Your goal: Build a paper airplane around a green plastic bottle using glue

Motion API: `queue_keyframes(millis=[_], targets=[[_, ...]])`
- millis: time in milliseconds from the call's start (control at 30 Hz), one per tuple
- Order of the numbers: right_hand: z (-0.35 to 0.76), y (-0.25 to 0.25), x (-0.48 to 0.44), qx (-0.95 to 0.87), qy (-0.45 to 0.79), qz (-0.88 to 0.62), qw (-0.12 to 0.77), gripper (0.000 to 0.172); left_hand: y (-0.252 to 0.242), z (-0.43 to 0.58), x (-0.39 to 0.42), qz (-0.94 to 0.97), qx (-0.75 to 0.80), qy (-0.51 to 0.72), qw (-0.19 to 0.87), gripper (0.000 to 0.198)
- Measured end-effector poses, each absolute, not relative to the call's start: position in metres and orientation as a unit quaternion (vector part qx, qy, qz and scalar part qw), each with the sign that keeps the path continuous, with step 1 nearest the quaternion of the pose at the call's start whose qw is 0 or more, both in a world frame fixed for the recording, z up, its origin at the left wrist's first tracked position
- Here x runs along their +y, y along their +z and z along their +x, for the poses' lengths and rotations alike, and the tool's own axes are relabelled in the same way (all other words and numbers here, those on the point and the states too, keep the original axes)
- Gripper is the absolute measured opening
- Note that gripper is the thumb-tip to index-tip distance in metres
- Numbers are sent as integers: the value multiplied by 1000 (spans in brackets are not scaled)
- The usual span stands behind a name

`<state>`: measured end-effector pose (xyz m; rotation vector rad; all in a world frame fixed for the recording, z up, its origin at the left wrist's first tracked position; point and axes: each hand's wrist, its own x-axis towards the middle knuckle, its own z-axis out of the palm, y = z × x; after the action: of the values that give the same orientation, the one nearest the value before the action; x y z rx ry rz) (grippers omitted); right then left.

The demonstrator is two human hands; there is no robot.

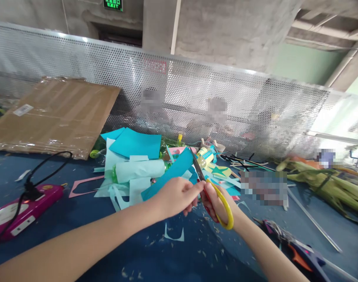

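Observation:
My right hand (218,203) is wrapped round the handles of a pair of scissors (227,207), one loop yellow and the other red. The scissors' blades point up and away, over the paper pile. Close beside them, my left hand (180,195) is closed, its thumb and fingertips meeting near the scissors' pivot; what they pinch, if anything, is hidden. Just beyond the hands lies a strip of bright blue paper (170,176). Behind it rests a bottle wrapped in pale blue paper (140,170). A yellow-wrapped bottle (205,156) lies past the blade tips.
A magenta power strip (46,199) with a black plug sits at left, below a leaning cardboard sheet (58,113). At right are a glue gun (306,250), a clear stick (313,219) and green husks (319,180). Perforated metal screening (240,98) runs behind the table.

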<state>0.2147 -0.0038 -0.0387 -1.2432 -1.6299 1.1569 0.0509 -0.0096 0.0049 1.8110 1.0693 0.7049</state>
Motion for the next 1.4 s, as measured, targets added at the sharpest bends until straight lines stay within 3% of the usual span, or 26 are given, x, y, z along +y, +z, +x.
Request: queue_keyframes(millis=[167,333,633,900,1200,1400], targets=[[216,-39,-5,-649,447,-464,405,56,-11,58,-6,535,434,298,660,59],[215,-37,-10,-671,441,-406,435,58,-12,56,3,406,350,420,733,61],[213,-31,-17,-717,397,-348,456,62,9,51,6,396,276,544,686,56],[213,-39,-15,-751,402,-318,417,61,28,43,6,359,284,693,557,25],[203,-52,-20,-720,472,-267,434,53,19,47,2,330,360,655,577,21],[202,-51,-24,-739,421,-271,450,50,16,51,-4,335,373,635,587,24]])
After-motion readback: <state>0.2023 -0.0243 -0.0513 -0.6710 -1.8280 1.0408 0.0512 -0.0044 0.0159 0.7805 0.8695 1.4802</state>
